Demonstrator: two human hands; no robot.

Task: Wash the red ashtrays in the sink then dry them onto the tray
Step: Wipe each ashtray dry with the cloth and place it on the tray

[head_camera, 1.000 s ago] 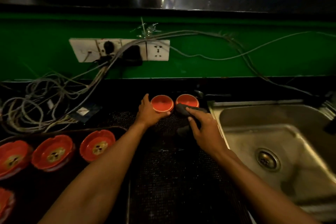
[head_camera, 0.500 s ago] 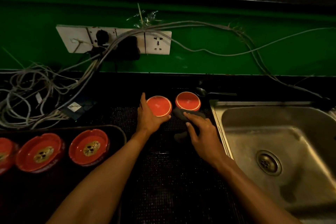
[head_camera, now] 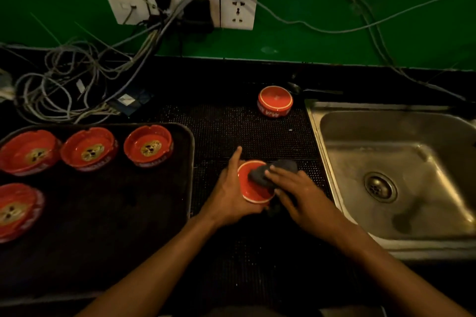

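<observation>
Four red ashtrays sit open side up on the dark tray [head_camera: 185, 162] at the counter's left edge: three along its back rim [head_camera: 148, 146] [head_camera: 88, 149] [head_camera: 28, 153], one further forward at the left [head_camera: 18, 211]. The steel sink [head_camera: 401, 183] on the right holds nothing visible. The left hand [head_camera: 229, 195] grips a red ashtray [head_camera: 251, 188], bottom up, over the black mat [head_camera: 257, 131]. The right hand [head_camera: 296, 188] presses a dark cloth [head_camera: 270, 171] onto it. Another upturned ashtray [head_camera: 275, 104] stands near the sink's back left corner, beside a spoon [head_camera: 309, 90]. Cables [head_camera: 77, 80] tangle below the wall sockets [head_camera: 180, 5].
</observation>
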